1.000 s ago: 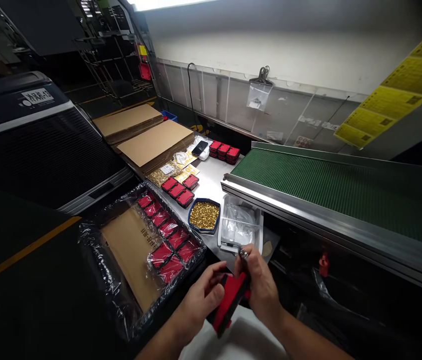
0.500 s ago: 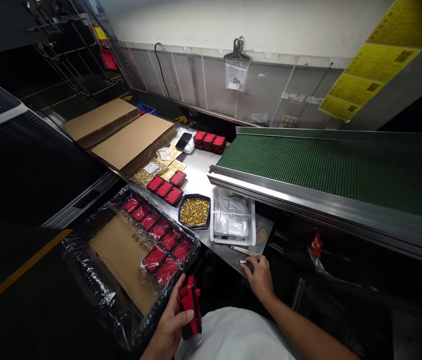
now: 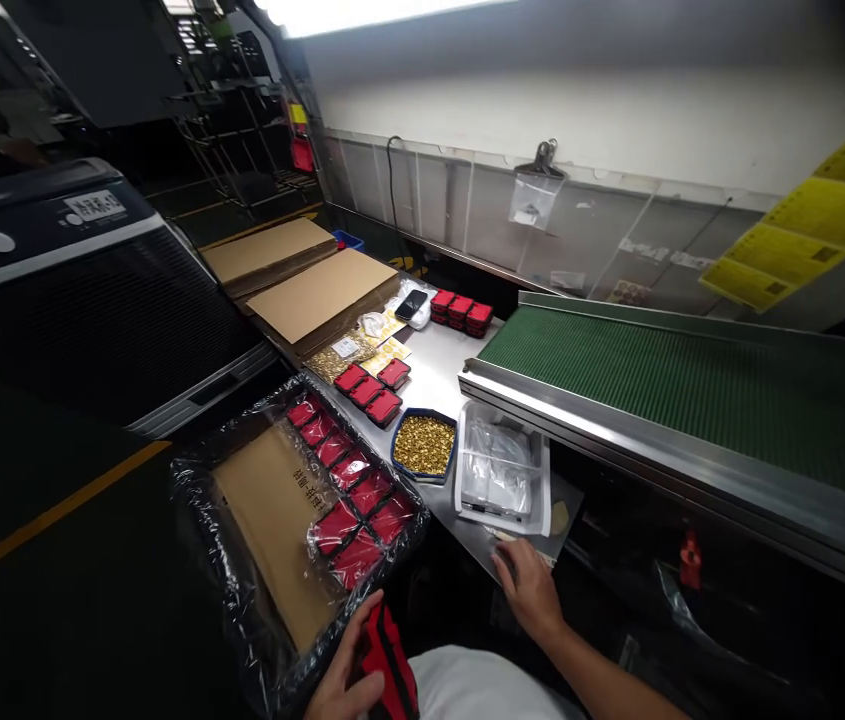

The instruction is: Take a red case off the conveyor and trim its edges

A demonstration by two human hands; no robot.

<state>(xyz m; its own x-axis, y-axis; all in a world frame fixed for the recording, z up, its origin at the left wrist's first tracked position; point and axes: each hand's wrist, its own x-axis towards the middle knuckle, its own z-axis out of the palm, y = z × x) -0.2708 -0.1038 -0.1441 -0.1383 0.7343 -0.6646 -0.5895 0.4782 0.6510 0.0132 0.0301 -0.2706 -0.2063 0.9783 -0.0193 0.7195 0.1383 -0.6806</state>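
Observation:
My left hand [image 3: 351,672] grips a red and black case [image 3: 390,662] low at the frame's bottom, just in front of the plastic-lined box [image 3: 257,560]. My right hand [image 3: 528,588] rests on the steel table's near edge [image 3: 482,545], its fingers curled over a small tool that I cannot make out. Just beyond that hand stands a clear plastic tray [image 3: 503,470] holding plastic bags. A blue tray of small gold parts [image 3: 424,445] sits to its left.
Rows of red cases [image 3: 351,490] fill the lined box beside a cardboard sheet. More red cases [image 3: 369,385] lie on the table, with another group [image 3: 461,310] farther back. A green conveyor belt [image 3: 677,385] runs along the right. Flat cardboard [image 3: 317,290] is stacked at left.
My right hand left the red case and went to the table edge, where it stays. My left hand lowered the case toward my lap. The view shifted.

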